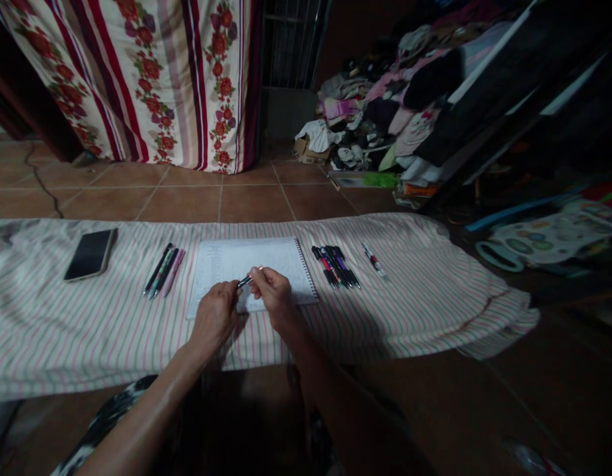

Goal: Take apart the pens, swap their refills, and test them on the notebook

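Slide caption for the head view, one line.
Left hand and right hand hold a pen over a spiral notebook, more pens lying to either side on striped cloth.

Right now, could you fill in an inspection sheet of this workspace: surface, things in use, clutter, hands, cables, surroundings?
Surface: striped cloth, rumpled at its right end.
Things in use: pen held over a spiral notebook; a small pen group to the left, a larger pen bunch to the right, a lone pen beyond that.
Clutter: phone lying at the left.
Hands: left hand and right hand both grip the pen.
Cables: thin dark cord on the floor.
Surroundings: floral curtain, tiled floor, clothes heap.
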`<state>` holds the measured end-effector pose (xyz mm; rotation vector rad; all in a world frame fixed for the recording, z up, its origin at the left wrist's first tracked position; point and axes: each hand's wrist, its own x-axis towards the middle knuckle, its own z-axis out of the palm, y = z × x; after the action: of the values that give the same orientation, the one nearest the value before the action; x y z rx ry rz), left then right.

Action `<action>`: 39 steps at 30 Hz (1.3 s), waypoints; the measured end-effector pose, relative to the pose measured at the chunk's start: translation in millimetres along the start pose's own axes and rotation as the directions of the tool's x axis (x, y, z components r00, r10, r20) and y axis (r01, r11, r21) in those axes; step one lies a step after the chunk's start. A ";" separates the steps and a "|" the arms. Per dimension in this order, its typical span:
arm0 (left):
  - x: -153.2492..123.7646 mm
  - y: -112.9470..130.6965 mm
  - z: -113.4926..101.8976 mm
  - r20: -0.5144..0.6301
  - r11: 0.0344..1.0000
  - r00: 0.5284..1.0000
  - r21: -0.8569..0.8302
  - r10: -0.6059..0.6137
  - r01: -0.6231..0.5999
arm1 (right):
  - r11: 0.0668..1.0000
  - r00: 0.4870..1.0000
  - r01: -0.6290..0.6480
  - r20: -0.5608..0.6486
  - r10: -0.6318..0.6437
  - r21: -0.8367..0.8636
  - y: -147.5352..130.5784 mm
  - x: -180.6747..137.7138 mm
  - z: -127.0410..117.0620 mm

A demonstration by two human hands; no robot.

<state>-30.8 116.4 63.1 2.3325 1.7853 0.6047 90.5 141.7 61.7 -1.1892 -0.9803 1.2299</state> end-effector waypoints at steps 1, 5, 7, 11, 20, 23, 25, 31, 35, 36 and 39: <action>0.6 0.3 -0.7 0.011 0.999 1.000 -0.044 -0.008 0.008 | 1.000 1.000 0.001 0.000 -0.001 -0.003 0.1 0.2 -0.2; 2.6 1.8 -4.3 0.045 0.976 0.997 -0.206 -0.061 0.069 | 0.999 1.000 0.020 0.018 -0.020 -0.035 1.1 1.2 -1.2; 3.2 2.4 -6.1 0.074 0.948 0.993 -0.296 -0.095 0.113 | 0.996 0.998 0.053 0.027 -0.051 -0.074 1.5 1.9 -2.3; 3.7 -0.4 -7.7 0.135 0.872 0.983 -0.457 -0.127 0.176 | 0.987 0.992 0.104 0.079 -0.095 -0.119 0.4 2.4 -5.9; 0.8 -6.0 -6.5 0.095 0.954 0.991 -0.275 -0.097 0.120 | 0.983 0.990 0.032 0.140 -0.007 -0.180 -1.3 1.4 -11.8; 0.3 -3.9 -5.1 0.021 0.992 0.998 -0.118 -0.053 0.055 | 0.969 0.995 0.048 0.101 -0.024 -0.243 -1.1 2.4 -12.7; 0.2 -2.6 -3.6 0.003 0.999 1.000 -0.037 -0.019 0.019 | 0.967 0.997 0.049 0.076 -0.031 -0.249 -0.2 4.3 -13.4; -0.2 2.1 -0.8 0.013 0.999 1.000 -0.042 -0.015 0.015 | 0.972 0.998 0.032 0.060 -0.018 -0.235 5.6 11.2 -15.7; 1.4 4.8 -3.0 0.094 0.957 0.988 -0.252 -0.121 0.141 | 0.986 0.997 0.015 0.072 -0.003 -0.166 1.0 9.0 -14.9; 2.0 5.0 -3.7 0.125 0.938 0.982 -0.300 -0.143 0.175 | 0.991 0.996 0.014 0.084 -0.003 -0.131 -1.6 8.0 -14.9; 3.7 3.6 -4.8 0.209 0.872 0.964 -0.425 -0.166 0.242 | 0.999 0.989 0.001 0.148 0.005 -0.042 -9.4 6.1 -15.9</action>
<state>-28.7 118.3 69.5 1.8034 1.5855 0.6797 108.3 146.2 68.2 -1.1436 -1.1196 1.3200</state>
